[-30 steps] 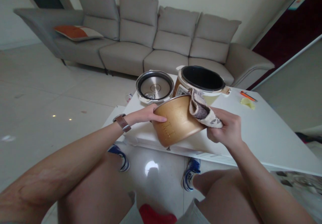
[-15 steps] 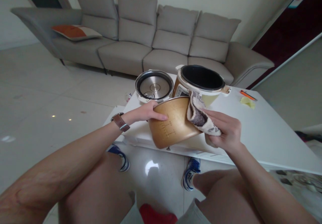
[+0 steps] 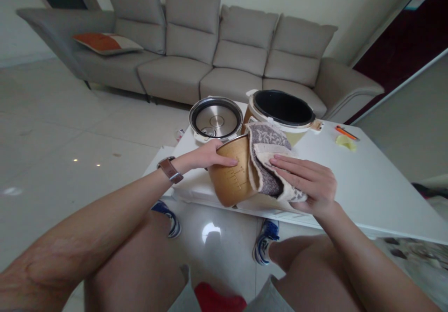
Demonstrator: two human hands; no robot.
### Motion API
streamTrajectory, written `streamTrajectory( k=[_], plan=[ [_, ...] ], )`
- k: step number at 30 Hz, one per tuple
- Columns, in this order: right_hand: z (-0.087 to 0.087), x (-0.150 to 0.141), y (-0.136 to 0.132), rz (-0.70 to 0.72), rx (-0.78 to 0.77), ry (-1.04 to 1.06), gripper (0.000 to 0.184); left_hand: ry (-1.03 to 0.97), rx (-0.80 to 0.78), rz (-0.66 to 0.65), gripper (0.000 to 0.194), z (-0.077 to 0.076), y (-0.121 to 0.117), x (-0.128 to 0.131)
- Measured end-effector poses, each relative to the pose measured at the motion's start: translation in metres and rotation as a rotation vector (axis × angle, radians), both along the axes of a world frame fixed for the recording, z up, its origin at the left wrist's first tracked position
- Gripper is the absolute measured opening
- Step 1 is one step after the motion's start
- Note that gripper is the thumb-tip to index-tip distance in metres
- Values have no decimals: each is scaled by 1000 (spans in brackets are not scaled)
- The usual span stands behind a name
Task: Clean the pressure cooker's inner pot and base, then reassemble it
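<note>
My left hand (image 3: 215, 157) grips the golden inner pot (image 3: 231, 179) by its left side, thumb on the outer wall beside the embossed level marks. The pot is held tilted above the near edge of the table. Against its right side lies a grey and cream patterned cloth (image 3: 269, 139), folded over and covering much of the wall. My right hand (image 3: 310, 181) holds the cloth, fingers stretched over it and thumb underneath. Behind the pot stands the cooker body (image 3: 283, 108) with its dark cavity facing up. The round steel-lined lid (image 3: 216, 117) lies inner side up to its left.
On the white table (image 3: 367, 190), an orange-handled tool (image 3: 346, 133) and a pale yellow piece (image 3: 346, 142) lie to the right. A grey sofa (image 3: 224, 78) with an orange and white cushion (image 3: 105, 43) stands beyond the table. My legs and blue shoes are below its near edge.
The cloth has spread wider across the pot's right side, and my right hand's fingers have straightened over it. My left hand keeps its grip on the pot, almost unmoved.
</note>
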State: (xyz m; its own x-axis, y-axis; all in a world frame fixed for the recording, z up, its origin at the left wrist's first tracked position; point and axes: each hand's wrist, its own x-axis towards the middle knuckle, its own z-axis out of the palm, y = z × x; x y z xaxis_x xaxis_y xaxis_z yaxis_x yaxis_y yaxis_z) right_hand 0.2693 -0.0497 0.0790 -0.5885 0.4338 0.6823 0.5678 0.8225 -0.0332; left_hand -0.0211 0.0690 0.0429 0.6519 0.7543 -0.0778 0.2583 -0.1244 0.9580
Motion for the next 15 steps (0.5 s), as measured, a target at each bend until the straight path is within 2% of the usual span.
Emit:
streamTrajectory(
  k=[5,15],
  plan=[
    [-3,-1,3,-76,4,79,36,-4,3,3,54,0,-2,1],
    [-11,3,10,-135,-22,173,42,-41,-30,-23,56,0,-3,1]
  ],
)
